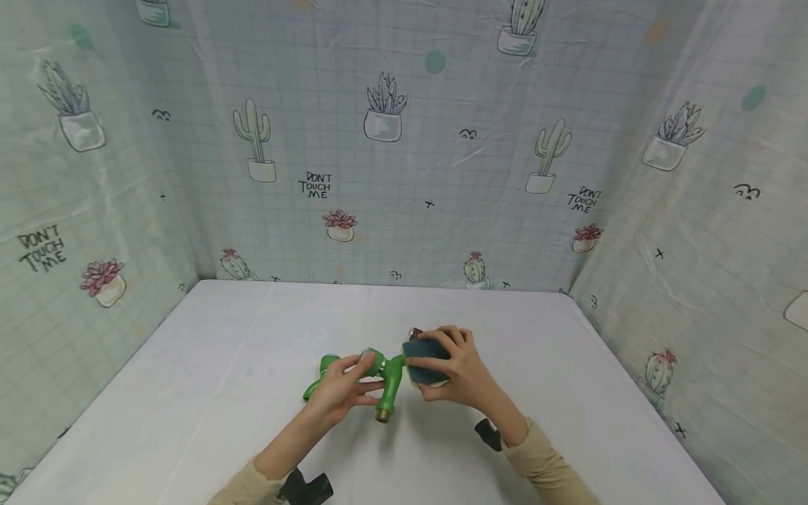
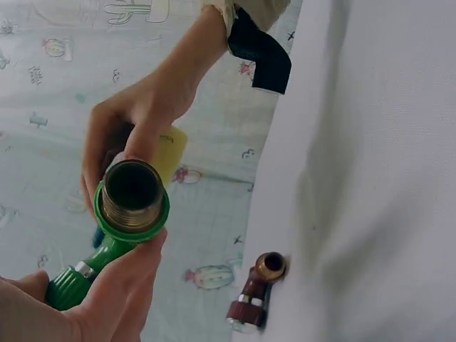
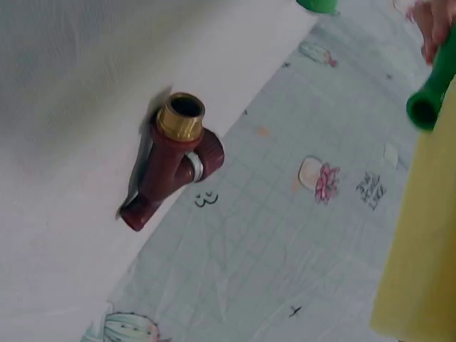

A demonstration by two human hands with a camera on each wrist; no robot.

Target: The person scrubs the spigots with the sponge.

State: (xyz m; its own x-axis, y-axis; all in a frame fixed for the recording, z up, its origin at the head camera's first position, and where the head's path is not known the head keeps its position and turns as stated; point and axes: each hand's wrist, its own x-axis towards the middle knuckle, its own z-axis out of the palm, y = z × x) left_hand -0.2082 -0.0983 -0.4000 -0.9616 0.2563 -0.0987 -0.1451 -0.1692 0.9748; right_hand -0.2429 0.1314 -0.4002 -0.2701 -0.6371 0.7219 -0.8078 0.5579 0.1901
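My left hand (image 1: pixel 344 389) holds a green tap (image 1: pixel 390 386) by its ribbed knob. The tap's brass threaded end (image 2: pixel 133 199) tilts toward the left wrist camera. In my right hand (image 1: pixel 463 372) is a sponge (image 1: pixel 426 361), dark blue-green on one face and yellow on the other, gripped by its edges. The sponge's yellow side (image 3: pixel 420 235) fills the right of the right wrist view. Its near edge is right at the green tap's body in the head view. Another green tap (image 1: pixel 311 390) lies on the table beyond my left hand, partly hidden by it.
A dark red tap (image 3: pixel 167 167) with a brass threaded end lies on the white table (image 1: pixel 252 337), behind the sponge in the head view. Cactus-print cloth (image 1: pixel 429 161) hangs round the back and sides. Black mounts (image 1: pixel 309 489) sit at both wrists.
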